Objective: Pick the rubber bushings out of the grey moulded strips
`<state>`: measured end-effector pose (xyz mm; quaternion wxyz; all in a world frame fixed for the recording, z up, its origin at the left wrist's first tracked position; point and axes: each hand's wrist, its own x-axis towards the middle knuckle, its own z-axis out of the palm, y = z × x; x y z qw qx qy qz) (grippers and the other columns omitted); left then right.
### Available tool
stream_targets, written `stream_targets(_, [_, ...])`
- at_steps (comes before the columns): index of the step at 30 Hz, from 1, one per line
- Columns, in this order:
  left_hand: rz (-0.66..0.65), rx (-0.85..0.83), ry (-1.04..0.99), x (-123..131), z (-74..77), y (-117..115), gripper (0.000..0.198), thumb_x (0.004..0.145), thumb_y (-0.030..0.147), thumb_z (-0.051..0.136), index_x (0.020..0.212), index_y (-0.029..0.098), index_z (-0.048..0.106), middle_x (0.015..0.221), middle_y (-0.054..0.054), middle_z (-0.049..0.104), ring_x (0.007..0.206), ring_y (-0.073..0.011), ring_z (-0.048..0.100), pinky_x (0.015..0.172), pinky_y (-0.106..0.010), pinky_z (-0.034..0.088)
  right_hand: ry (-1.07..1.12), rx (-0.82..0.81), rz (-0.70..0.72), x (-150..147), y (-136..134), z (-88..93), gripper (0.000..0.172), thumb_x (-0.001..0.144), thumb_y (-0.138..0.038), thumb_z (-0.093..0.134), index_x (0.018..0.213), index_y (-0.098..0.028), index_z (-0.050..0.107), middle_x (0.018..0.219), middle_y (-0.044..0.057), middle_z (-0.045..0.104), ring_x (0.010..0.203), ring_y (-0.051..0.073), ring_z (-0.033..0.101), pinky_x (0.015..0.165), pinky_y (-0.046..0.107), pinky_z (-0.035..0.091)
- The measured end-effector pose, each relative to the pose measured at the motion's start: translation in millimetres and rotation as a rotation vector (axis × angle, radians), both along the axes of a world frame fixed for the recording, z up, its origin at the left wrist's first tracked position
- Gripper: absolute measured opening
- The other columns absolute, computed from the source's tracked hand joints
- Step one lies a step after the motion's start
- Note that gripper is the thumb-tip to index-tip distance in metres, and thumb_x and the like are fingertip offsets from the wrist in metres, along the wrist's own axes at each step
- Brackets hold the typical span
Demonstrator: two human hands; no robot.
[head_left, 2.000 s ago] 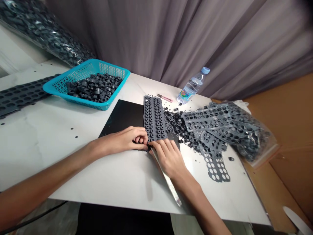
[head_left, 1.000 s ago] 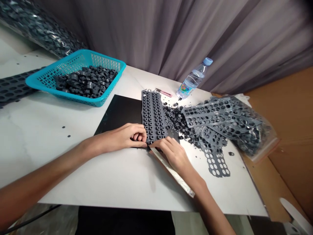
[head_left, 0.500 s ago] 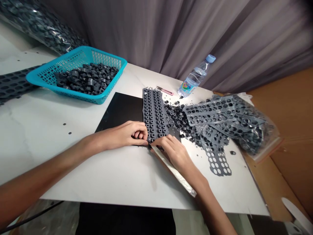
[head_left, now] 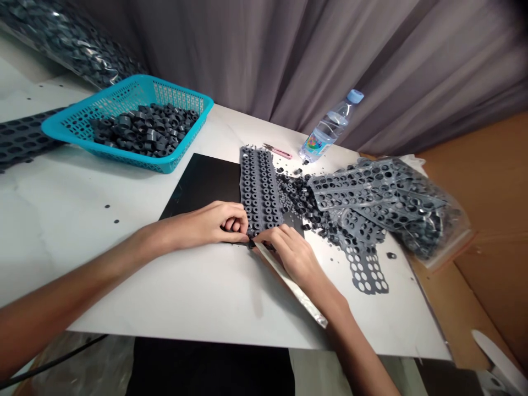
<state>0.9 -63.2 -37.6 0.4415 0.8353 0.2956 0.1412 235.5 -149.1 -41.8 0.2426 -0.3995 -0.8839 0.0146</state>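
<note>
A grey rubber sheet point(head_left: 259, 190) with rows of raised rings lies on a black mat point(head_left: 206, 179). At the sheet's near end, my left hand point(head_left: 226, 223) is curled, thumb and fingertips on a small dark piece too small to make out. My right hand point(head_left: 289, 250) meets it there with closed fingers, around the upper end of a long, pale flat strip point(head_left: 299, 294) that slants down toward my right wrist. Loose black rings point(head_left: 303, 198) and small discs are heaped right of the sheet.
A turquoise basket point(head_left: 167, 165) of black rings stands at the back left. Behind the sheet are pink snips point(head_left: 280, 152) and a water bottle point(head_left: 328, 132). Punched grey sheets point(head_left: 355, 190) and a plastic bag point(head_left: 433, 220) lie at the right. A filled bag point(head_left: 78, 47) is at the far left.
The whole view has shifted very slightly. Both hands stay at the sheet's near end, with no other clear movement.
</note>
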Motion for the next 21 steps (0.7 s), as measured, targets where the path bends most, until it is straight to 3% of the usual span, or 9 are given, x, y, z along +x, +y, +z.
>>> stream_targets(21, [-0.009, 0.028, -0.001, -1.3, -1.0, 0.5, 0.022, 0.091, 0.04, 0.072, 0.084, 0.019, 0.068, 0.083, 0.001, 0.058, 0.074, -0.014, 0.05, 0.067, -0.026, 0.042, -0.038, -0.035, 0.0, 0.1, 2.0, 2.1, 0.027, 0.111, -0.037, 0.047, 0.102, -0.019, 0.065, 0.091, 0.003, 0.073, 0.079, 0.018, 0.057, 0.074, 0.033, 0.041])
